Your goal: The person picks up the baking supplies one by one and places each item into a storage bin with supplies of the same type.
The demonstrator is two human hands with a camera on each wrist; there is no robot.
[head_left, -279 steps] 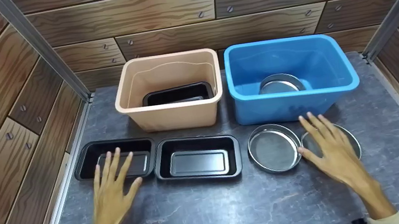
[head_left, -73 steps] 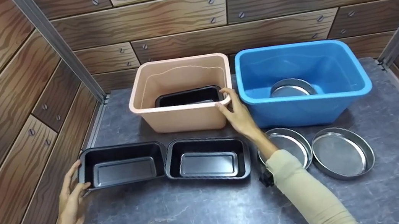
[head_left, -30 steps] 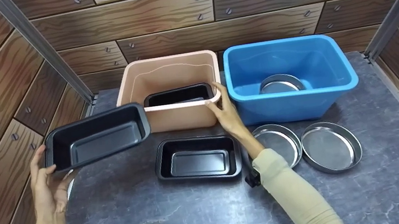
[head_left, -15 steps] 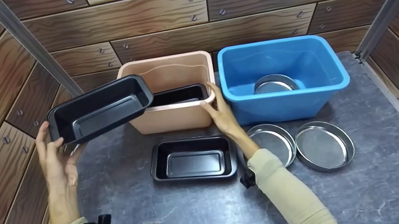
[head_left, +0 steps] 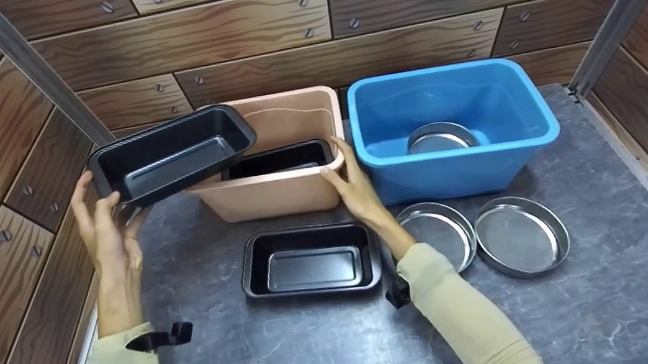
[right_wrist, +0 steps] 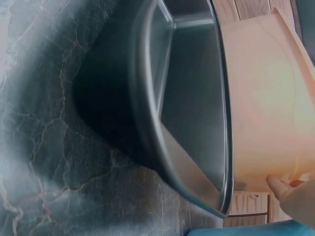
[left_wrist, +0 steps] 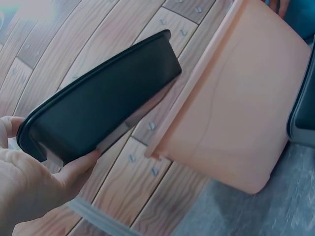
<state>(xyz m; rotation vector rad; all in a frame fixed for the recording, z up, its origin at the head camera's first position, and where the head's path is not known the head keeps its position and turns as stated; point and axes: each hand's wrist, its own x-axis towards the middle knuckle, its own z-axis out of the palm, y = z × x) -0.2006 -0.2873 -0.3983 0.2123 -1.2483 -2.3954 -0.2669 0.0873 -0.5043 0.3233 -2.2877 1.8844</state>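
My left hand (head_left: pixel 108 232) grips the left end of a black loaf pan (head_left: pixel 173 155), raised and tilted with its right end higher. In the head view the pan's right end overlaps the left rim of the peach bin (head_left: pixel 275 194); the left wrist view has the pan (left_wrist: pixel 106 98) beside the bin's wall. My right hand (head_left: pixel 356 187) holds the bin's front right corner, thumb outside. Inside that bin lies another black loaf pan (head_left: pixel 280 157). One more loaf pan (head_left: pixel 313 268) sits on the table in front, large in the right wrist view.
Right of the peach bin stands a blue bin (head_left: pixel 460 173) with a round cake tin (head_left: pixel 442 136) inside. Two round tins, a left one (head_left: pixel 440 232) partly behind my right forearm and a right one (head_left: pixel 522 237), lie before it. Wood-patterned walls (head_left: pixel 229 28) enclose the table (head_left: pixel 296 355).
My left hand has lifted the left loaf pan off the table and carried it up and rightward to the peach bin's left rim. My right hand stays on the bin's corner.
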